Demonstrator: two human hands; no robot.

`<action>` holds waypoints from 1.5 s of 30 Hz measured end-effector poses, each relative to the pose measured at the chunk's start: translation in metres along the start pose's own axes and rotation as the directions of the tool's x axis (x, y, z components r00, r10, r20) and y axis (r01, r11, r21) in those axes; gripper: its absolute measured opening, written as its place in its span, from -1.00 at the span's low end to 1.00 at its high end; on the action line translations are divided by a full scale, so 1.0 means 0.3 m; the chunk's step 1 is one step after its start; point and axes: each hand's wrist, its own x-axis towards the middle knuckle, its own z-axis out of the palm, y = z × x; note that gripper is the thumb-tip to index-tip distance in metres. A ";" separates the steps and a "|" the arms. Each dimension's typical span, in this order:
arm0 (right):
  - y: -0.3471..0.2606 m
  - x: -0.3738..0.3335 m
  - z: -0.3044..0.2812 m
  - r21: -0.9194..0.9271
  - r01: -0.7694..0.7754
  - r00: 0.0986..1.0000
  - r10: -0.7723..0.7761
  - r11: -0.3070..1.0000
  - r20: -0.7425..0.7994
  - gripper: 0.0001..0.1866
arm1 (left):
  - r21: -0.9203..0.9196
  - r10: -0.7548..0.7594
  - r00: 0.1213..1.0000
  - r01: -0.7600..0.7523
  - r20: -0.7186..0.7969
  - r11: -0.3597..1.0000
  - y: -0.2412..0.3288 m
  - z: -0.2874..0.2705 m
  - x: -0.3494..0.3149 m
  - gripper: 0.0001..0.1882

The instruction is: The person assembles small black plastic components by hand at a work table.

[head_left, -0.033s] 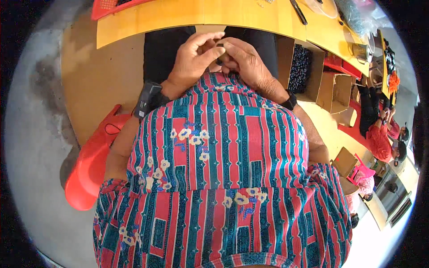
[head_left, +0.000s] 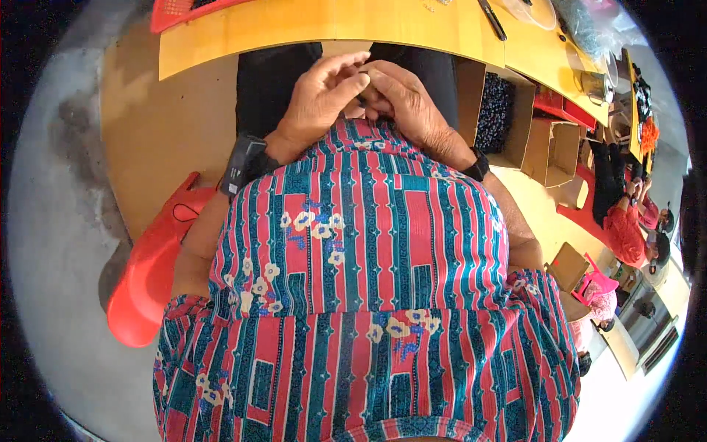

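Observation:
My left hand (head_left: 320, 103) and my right hand (head_left: 401, 96) meet in front of my body, just below the table's near edge. Their thumbs and fingertips come together around a small dark piece (head_left: 362, 98), mostly hidden by the fingers and too small to name. The left fingers are curled, with the thumb pressed toward the right hand's thumb. My right fingers bend inward under the piece. A dark band sits on each wrist, the left one carrying a boxy black device (head_left: 243, 163).
A yellow table (head_left: 280, 26) runs ahead, with a red basket (head_left: 171, 13), a black pen-like tool (head_left: 492, 20) and a clear bowl (head_left: 541, 13). Cardboard boxes (head_left: 563, 151) stand at right, one holding dark small items (head_left: 495, 110). A red chair (head_left: 140, 295) is at left; people sit far right.
The fingers have shifted very slightly. The small dark piece between the thumbs shows less than before. Arms and surroundings have stayed in place.

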 end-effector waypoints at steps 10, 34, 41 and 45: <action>0.063 0.013 0.001 -0.302 0.232 0.972 -0.235 0.924 0.027 -0.74 | -0.018 -0.132 0.982 0.136 0.138 0.991 0.010 0.033 -0.008 -0.53; 0.058 0.011 -0.003 0.505 -0.101 0.992 0.049 0.857 0.116 -0.68 | 0.037 0.044 0.992 -0.040 -0.119 0.999 0.016 0.031 0.001 -0.85; 0.049 0.013 -0.015 0.450 -0.154 0.987 0.116 0.880 0.110 -0.68 | 0.560 0.373 0.928 -0.301 -0.015 0.772 0.048 0.009 0.010 -0.85; 0.069 0.023 -0.036 0.531 -0.217 0.974 0.146 0.819 0.172 -0.70 | 0.609 0.390 0.921 -0.312 0.005 0.729 0.046 0.010 0.010 -0.85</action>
